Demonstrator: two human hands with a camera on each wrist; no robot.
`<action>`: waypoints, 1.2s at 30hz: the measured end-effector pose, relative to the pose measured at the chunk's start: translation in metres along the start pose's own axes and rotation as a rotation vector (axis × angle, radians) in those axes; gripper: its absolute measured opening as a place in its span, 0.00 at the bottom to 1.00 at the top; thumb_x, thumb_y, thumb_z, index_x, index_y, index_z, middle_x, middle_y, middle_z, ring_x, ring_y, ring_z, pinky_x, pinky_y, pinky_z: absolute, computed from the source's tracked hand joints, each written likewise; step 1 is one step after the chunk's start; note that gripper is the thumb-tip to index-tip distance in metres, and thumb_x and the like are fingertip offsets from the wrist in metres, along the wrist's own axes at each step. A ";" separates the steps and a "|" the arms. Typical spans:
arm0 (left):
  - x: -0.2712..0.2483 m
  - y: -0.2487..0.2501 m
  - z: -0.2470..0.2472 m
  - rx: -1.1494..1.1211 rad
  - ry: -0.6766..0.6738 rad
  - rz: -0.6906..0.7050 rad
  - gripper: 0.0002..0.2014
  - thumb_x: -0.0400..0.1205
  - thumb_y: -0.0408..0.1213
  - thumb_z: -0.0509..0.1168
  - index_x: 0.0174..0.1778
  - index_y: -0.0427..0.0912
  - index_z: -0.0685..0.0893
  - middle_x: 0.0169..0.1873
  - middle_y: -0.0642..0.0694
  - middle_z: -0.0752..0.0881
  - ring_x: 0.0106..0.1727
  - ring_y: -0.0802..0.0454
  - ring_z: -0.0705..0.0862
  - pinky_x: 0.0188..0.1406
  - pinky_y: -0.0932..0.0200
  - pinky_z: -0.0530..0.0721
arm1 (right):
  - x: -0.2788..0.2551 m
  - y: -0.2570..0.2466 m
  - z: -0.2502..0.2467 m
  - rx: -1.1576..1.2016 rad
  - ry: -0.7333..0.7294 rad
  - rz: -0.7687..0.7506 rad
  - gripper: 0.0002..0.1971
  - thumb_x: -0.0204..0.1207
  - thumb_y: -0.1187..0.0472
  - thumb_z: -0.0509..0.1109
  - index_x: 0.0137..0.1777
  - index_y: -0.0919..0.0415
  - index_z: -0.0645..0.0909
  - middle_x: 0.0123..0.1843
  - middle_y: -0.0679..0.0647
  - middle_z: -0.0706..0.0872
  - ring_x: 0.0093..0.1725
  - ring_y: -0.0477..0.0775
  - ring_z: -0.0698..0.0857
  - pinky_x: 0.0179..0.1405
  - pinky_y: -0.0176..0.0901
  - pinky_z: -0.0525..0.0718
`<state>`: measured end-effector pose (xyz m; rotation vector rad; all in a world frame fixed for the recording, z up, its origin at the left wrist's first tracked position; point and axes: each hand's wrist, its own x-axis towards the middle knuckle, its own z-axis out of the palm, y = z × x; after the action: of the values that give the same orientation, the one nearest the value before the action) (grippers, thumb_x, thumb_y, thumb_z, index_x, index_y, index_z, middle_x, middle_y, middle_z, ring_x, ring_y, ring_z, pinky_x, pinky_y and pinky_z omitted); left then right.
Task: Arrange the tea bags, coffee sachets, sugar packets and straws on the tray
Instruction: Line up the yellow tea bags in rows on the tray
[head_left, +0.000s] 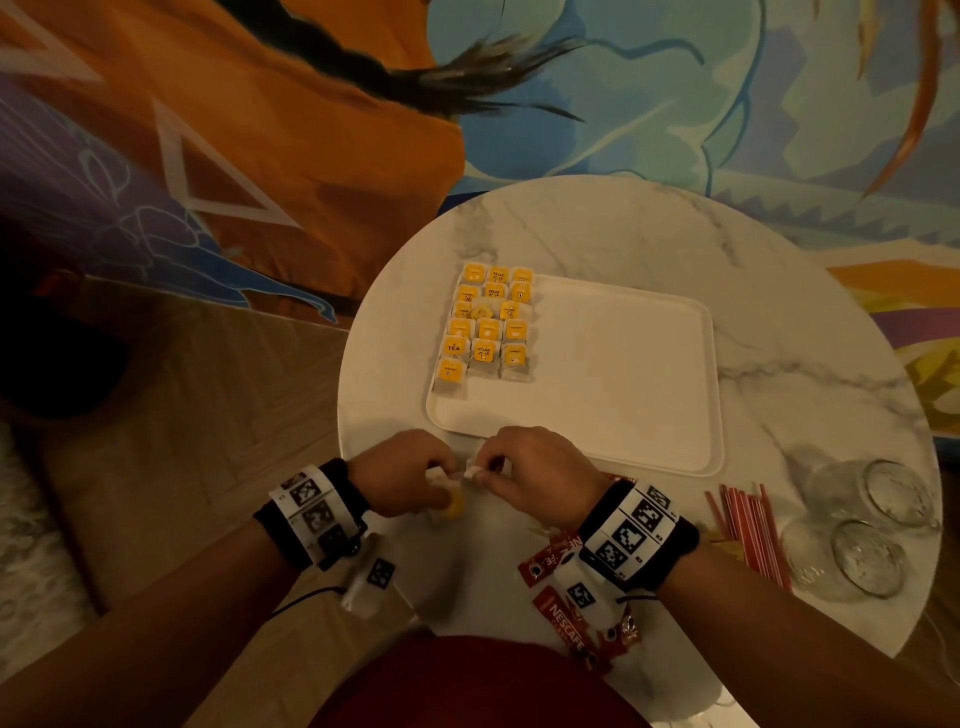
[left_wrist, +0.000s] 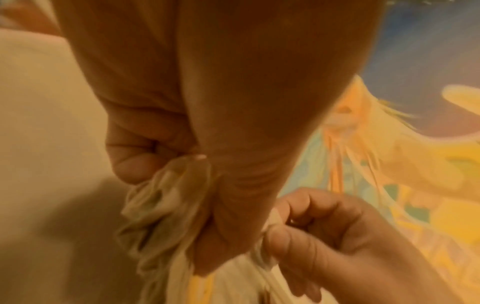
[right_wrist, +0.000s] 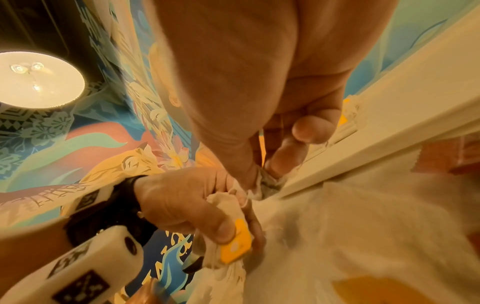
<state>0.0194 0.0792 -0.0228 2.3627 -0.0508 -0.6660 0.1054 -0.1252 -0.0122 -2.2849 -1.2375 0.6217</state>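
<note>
A white tray (head_left: 623, 364) lies on the round marble table (head_left: 649, 228), with several yellow-tagged tea bags (head_left: 485, 325) in rows on its left side. Just in front of the tray's near edge both my hands meet. My left hand (head_left: 415, 475) grips a bunch of white tea bags (left_wrist: 161, 205) with a yellow tag (right_wrist: 236, 244) showing. My right hand (head_left: 511, 467) pinches one tea bag (right_wrist: 267, 181) of that bunch between thumb and fingers. Red coffee sachets (head_left: 563, 613) lie under my right wrist. Red straws (head_left: 748, 525) lie to the right.
Two glass jars (head_left: 862, 525) lie on their sides at the table's right edge beside the straws. A colourful mural wall rises behind the table, wooden floor to the left. A lit lamp (right_wrist: 39, 80) shows in the right wrist view.
</note>
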 end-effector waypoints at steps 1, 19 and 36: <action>0.001 -0.001 -0.003 -0.055 0.008 -0.027 0.08 0.76 0.45 0.77 0.43 0.46 0.90 0.32 0.55 0.87 0.32 0.60 0.84 0.40 0.57 0.84 | 0.001 0.001 -0.001 0.010 0.013 0.002 0.09 0.81 0.43 0.68 0.50 0.44 0.87 0.47 0.43 0.87 0.45 0.46 0.85 0.46 0.51 0.85; 0.016 0.022 -0.009 -1.378 0.194 -0.324 0.12 0.87 0.28 0.58 0.60 0.40 0.84 0.43 0.39 0.92 0.41 0.44 0.93 0.38 0.56 0.91 | 0.007 0.002 -0.006 0.113 0.296 -0.069 0.06 0.82 0.49 0.69 0.52 0.48 0.84 0.52 0.42 0.82 0.42 0.37 0.76 0.44 0.40 0.81; 0.014 0.021 -0.019 -1.168 0.216 -0.118 0.06 0.85 0.34 0.69 0.55 0.39 0.87 0.41 0.40 0.88 0.38 0.49 0.88 0.34 0.58 0.84 | 0.019 0.004 -0.015 0.567 0.433 0.177 0.06 0.82 0.57 0.73 0.55 0.54 0.90 0.48 0.44 0.91 0.41 0.43 0.86 0.45 0.43 0.86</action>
<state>0.0437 0.0720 -0.0040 1.2857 0.4542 -0.3224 0.1261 -0.1132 -0.0059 -1.9114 -0.5655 0.4315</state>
